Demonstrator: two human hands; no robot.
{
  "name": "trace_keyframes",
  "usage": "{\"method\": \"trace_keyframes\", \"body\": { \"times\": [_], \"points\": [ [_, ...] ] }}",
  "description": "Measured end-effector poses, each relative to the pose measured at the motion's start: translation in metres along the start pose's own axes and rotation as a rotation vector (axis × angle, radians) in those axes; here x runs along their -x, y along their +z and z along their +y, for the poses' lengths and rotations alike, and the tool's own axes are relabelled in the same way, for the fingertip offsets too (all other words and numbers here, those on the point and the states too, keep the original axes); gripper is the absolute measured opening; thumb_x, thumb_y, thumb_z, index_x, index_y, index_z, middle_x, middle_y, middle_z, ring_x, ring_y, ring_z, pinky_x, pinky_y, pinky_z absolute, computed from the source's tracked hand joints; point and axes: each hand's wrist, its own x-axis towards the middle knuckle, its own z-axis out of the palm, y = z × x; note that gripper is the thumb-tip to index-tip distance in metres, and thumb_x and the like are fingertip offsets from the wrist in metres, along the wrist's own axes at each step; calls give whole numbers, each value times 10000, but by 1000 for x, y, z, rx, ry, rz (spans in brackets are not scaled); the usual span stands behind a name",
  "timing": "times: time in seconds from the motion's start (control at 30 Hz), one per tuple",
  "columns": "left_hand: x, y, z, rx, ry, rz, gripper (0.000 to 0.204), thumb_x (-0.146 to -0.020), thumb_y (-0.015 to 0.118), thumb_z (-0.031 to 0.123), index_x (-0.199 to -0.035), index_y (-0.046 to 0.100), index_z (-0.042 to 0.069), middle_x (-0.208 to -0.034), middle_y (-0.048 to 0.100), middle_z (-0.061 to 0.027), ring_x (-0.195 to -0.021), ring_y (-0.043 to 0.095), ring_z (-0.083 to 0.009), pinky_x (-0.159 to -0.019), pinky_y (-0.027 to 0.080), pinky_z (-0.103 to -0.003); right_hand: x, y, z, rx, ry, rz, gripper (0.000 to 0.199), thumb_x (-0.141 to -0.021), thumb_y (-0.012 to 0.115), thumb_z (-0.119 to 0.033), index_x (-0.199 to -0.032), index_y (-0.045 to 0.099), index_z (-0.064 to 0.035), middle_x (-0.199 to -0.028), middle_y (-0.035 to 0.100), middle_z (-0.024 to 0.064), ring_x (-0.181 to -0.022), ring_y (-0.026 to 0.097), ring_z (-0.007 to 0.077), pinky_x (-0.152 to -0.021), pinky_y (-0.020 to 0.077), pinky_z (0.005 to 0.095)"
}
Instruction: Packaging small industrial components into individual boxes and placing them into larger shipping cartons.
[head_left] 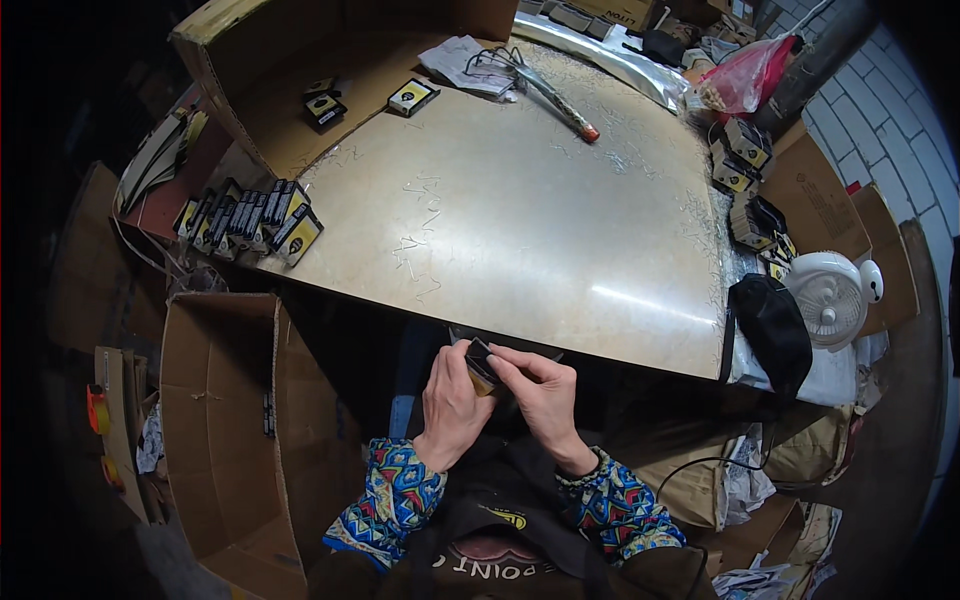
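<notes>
Just in front of the table's near edge, a small black-and-yellow box [481, 368] is held up between my two hands. My left hand [452, 402] is closed round its left side, the thumb close to the top. From the right, my right hand [545, 398] pinches the box near its dark upper end. Fingers cover much of the box, so its lower part is hidden. Similar black-and-yellow boxes [250, 220] stand in a packed row at the table's left edge.
A large carton [220, 440] stands open at my left. On the table [520, 240] lie scattered wire bits, a single box [412, 97] and a long tool with an orange tip [560, 107]. More boxes [740, 160], a black pouch [770, 335] and a white fan [828, 300] line the right side.
</notes>
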Motion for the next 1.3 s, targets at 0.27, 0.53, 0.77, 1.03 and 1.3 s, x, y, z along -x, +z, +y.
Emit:
{"method": "trace_keyframes", "body": {
  "times": [0.27, 0.53, 0.77, 1.03, 1.3],
  "points": [
    [-2, -5, 1, 148, -221, -71, 499, -751, 711, 71, -1166, 440, 10, -972, 559, -219, -886, 591, -420, -734, 490, -458, 2, 1, 7, 510, -707, -97, 248, -822, 669, 37, -1069, 643, 28, -1026, 684, 192, -796, 689, 311, -624, 557, 347],
    [-32, -25, 11, -12, 132, -57, 652, -788, 754, 132, -1327, 418, -20, -1185, 531, -236, -1100, 529, -384, -967, 421, -427, -48, -59, -14, 765, -925, 290, 290, -809, 626, 117, -1084, 663, 31, -1041, 680, 217, -902, 688, 342, -781, 563, 365],
    [-95, 13, -8, 134, 243, -20, 418, -903, 586, 110, -1273, 485, -55, -1086, 561, -234, -1025, 531, -381, -917, 426, -442, -73, -28, -1, 436, -534, 14, 289, -886, 650, 25, -1173, 656, -1, -1158, 680, 129, -856, 638, 126, -661, 497, 231],
    [-181, -126, -96, -803, 267, 189, 406, -834, 610, 153, -1209, 540, 14, -1108, 565, -182, -1039, 515, -338, -881, 440, -438, -157, -154, 15, 1067, -468, 75, 295, -942, 571, -122, -1208, 602, 1, -1375, 490, 250, -1291, 445, 419, -1083, 369, 447],
    [-417, -155, -283, -1177, 122, -77, 362, -866, 541, 96, -1224, 592, 103, -1186, 576, -182, -1065, 583, -375, -870, 521, -462, -283, -258, 40, 1374, -287, 399, 394, -948, 532, -253, -1224, 540, 28, -1267, 534, 267, -1241, 448, 433, -1048, 358, 493]
  ]
}}
